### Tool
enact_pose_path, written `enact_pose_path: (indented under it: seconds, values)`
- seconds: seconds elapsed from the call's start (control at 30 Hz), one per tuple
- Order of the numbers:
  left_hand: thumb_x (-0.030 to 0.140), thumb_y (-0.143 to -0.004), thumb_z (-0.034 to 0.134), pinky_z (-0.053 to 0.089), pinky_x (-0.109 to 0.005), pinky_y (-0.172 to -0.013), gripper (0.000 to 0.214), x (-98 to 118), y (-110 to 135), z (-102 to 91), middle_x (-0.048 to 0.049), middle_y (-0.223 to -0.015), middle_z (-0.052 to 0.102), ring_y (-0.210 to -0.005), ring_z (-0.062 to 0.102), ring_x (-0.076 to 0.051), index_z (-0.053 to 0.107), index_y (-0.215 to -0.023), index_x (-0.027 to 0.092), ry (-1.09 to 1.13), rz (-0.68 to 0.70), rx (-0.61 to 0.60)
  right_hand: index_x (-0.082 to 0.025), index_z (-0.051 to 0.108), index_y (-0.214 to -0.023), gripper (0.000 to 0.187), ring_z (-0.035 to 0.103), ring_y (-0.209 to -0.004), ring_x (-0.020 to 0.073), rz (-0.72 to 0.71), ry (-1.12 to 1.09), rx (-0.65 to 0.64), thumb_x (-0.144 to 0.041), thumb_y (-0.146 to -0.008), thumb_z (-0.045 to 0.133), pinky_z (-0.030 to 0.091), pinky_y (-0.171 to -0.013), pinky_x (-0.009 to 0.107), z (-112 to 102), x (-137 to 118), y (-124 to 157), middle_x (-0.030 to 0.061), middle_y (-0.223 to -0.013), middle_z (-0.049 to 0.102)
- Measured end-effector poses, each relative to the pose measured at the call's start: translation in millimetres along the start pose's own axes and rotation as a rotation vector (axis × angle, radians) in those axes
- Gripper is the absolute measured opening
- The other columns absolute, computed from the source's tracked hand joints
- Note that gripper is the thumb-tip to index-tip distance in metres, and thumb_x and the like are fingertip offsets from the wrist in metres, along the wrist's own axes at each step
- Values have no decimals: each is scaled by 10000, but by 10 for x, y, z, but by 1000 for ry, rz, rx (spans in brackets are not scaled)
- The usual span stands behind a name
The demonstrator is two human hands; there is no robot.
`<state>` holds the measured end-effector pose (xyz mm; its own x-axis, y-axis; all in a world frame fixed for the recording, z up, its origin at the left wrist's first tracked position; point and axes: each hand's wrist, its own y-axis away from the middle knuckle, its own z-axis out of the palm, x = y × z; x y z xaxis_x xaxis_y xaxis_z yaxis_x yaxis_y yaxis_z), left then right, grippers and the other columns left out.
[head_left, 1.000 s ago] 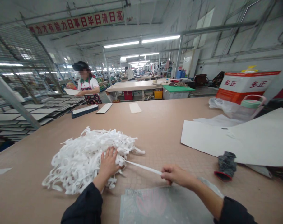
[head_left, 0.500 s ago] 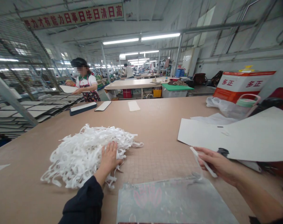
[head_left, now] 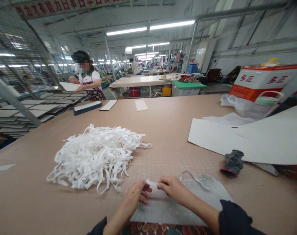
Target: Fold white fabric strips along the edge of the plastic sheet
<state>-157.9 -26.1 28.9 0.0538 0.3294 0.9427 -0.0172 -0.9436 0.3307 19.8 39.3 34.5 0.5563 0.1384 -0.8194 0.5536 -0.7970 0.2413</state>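
Observation:
In the head view, a short white strip [head_left: 151,183] spans the gap between my hands, above a cloudy plastic sheet [head_left: 168,209] at the table's near edge. My right hand [head_left: 175,190] pinches its right end between thumb and fingers. At the other end, my left hand [head_left: 136,195] has its thumb and forefinger closed on the strip, the other fingers curled below; the exact contact is partly hidden. A loose heap of white fabric strips [head_left: 94,156] lies to the left, apart from both hands.
A dark grey knitted glove or cuff [head_left: 233,163] with a red edge sits at right, by a large white board [head_left: 251,140]. Farther back are a red-and-white box [head_left: 263,81] and flat panels [head_left: 87,107]. Another person [head_left: 88,78] holds a panel at back left.
My left hand has left the heap and moved right. My right hand has brought the strip left and inward, so both hands meet over the plastic sheet. The dark knitted item is now uncovered.

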Motion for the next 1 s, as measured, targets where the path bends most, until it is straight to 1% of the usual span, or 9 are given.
enact_pose_path:
  seconds: [0.07,0.13,0.23,0.33,0.47,0.6,0.83,0.93,1.0]
  values:
    - [718,-678,429,473,-279,-523,643,-66,14,40,-91,-842,633,-674,602,-176,571,-894,129,177,-75,34,-180,635,-648,206,553,-631,133,-65,120,6,-254,-760,478,362,-570,223,79,-10,-28,9,-631,634]
    - [667,-632,548,455,-250,-500,562,-92,20,57,-54,-756,632,-603,584,-144,562,-834,143,229,-111,78,-186,644,-668,205,560,-703,147,-108,197,-5,-241,-769,474,372,-631,234,110,-38,-16,22,-705,638]
    - [557,-548,684,407,-211,-442,454,-86,20,33,-1,-598,607,-455,510,-91,531,-703,158,182,-127,132,-187,639,-684,163,547,-849,171,-193,231,29,-236,-763,505,373,-757,257,85,-83,44,48,-866,628]
    - [536,-542,684,374,-204,-405,424,-69,13,-56,-1,-571,611,-410,482,-83,539,-662,156,122,-98,191,-186,618,-696,114,525,-929,183,-263,224,40,-226,-755,528,337,-860,288,-4,-78,104,52,-948,620]
    - [508,-553,677,348,-196,-388,390,-80,14,-220,-9,-568,620,-398,468,-79,555,-641,148,93,-72,266,-189,583,-712,183,556,-706,155,-142,208,-55,-249,-815,443,385,-678,254,-174,35,146,8,-683,616]
    - [509,-576,659,318,-187,-379,386,-142,41,-330,-2,-554,615,-374,429,-61,555,-653,145,112,-83,289,-192,578,-697,229,553,-613,143,-50,239,-114,-278,-829,411,365,-575,233,-388,157,209,1,-623,612]
    - [499,-585,666,276,-172,-355,385,-203,96,-387,21,-517,593,-352,386,-49,573,-693,142,123,-90,301,-221,606,-739,250,585,-711,191,-10,435,-18,-324,-836,400,379,-620,271,-844,366,438,30,-743,656]
    - [495,-588,677,251,-167,-346,385,-178,117,-351,46,-444,541,-332,359,-46,591,-715,141,154,-101,318,-245,615,-841,220,599,-768,212,0,463,38,-304,-823,403,396,-657,292,-884,564,489,36,-810,670]
    - [466,-558,714,305,-169,-381,383,-152,140,-319,21,-512,589,-386,429,-58,601,-729,142,235,-112,321,-243,604,-910,238,602,-736,212,32,455,88,-279,-811,390,408,-650,302,-847,683,509,42,-795,661]
